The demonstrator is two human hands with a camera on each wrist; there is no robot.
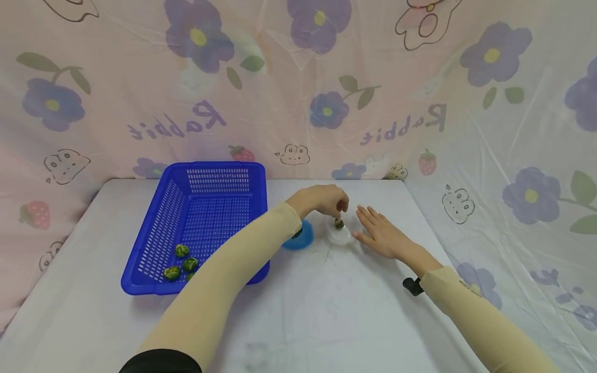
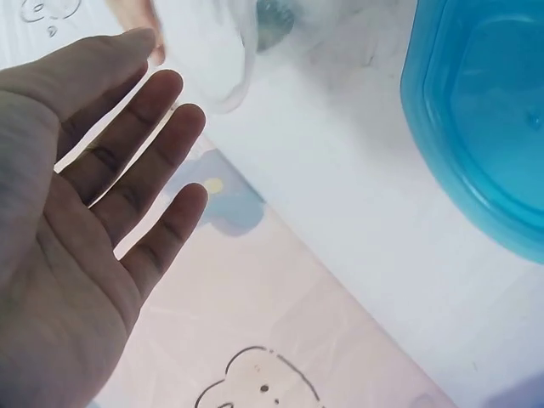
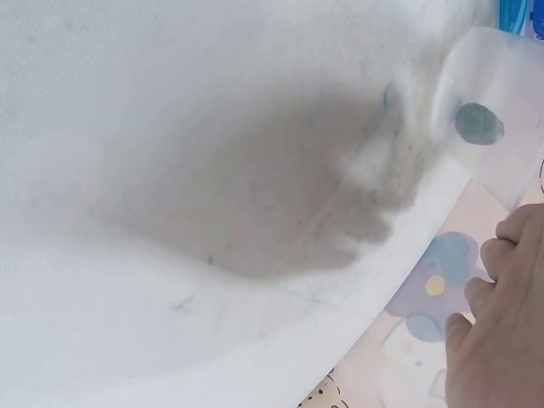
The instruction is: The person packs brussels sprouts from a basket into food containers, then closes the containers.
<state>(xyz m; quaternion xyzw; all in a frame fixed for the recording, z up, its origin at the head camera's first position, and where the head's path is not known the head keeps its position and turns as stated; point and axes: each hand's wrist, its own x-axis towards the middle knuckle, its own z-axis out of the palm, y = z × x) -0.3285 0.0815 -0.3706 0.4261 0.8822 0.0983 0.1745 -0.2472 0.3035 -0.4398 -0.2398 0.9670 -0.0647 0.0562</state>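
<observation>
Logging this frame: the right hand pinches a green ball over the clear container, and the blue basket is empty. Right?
No: the head view shows several green balls in the blue basket, in its near corner. The right hand does pinch a green ball over the clear container.

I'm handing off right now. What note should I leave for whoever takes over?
Left hand: open, fingers straight, flat on the table beside the clear container.
Right hand: fingers curled just above the container, over a green ball. Whether it has let go of the ball is unclear.
Blue lid: on the table next to the container, so the container is uncovered.
Blue basket: holds at least three more green balls in its near corner.
Done: one ball is at the container.
Left, likely: the basket's balls and the lid.
</observation>
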